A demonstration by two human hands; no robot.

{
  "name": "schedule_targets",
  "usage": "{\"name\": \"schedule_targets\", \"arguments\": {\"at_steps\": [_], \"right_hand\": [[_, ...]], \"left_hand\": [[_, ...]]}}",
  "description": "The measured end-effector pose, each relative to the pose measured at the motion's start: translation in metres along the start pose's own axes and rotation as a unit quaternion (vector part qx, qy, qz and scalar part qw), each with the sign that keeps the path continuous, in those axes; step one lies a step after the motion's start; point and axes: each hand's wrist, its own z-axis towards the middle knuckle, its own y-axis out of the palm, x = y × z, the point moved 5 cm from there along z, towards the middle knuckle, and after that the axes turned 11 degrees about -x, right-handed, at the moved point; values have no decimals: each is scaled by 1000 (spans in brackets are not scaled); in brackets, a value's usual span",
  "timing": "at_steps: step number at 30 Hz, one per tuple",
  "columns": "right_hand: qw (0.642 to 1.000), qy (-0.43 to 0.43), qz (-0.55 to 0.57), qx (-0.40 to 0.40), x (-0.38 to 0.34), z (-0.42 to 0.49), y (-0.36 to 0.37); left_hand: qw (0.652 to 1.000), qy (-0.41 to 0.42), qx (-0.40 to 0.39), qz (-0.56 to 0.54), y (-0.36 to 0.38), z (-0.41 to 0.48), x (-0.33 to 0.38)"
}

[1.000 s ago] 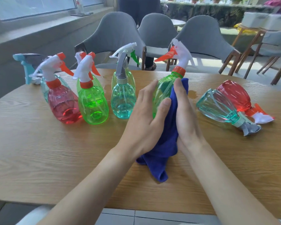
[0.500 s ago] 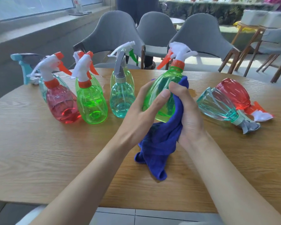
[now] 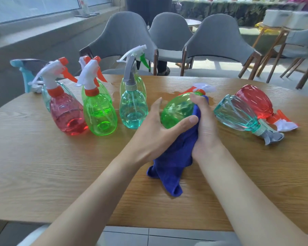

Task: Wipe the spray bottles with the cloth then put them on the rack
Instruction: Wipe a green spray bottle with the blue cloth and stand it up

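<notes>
- The left hand point(image 3: 155, 137) cups the base end of a transparent green plastic spray bottle point(image 3: 176, 110). Its thumb lies across the near side and its fingers point(image 3: 156, 105) curve round the far side.
- The right hand point(image 3: 205, 128) has its fingers closed tight round a dark blue fleecy cloth point(image 3: 174, 162), pressing it against the bottle's neck.
- That bottle is tipped almost flat over the middle of the oval wooden worktop point(image 3: 43, 166), its orange-and-white trigger head pointing to 1 o'clock.
- The cloth's loose end trails to 6 o'clock and lies on the worktop.
- At 9 o'clock of the held bottle, three bottles stand upright in a row: a clear teal bottle with a grey head point(image 3: 132, 109), then a clear green bottle point(image 3: 100, 114), then a clear red bottle point(image 3: 68, 114).
- At 3 o'clock, a teal bottle on its side point(image 3: 238, 114) touches a red bottle on its side point(image 3: 254, 102), both with heads toward 4 o'clock.
- Grey padded chairs point(image 3: 219, 41) stand at 12 o'clock.
</notes>
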Motion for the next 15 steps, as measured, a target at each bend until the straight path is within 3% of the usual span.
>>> {"name": "schedule_targets", "arguments": {"at_steps": [4,9,15], "right_hand": [[996,-15,52,70,-9,5,-17],[996,-56,30,60,-10,16,-24],[987,-129,-61,68,-25,18,-29]], "left_hand": [[996,29,-81,20,12,1,-14],[991,102,-20,78,1,14,-19],[989,87,16,121,8,13,-20]]}}
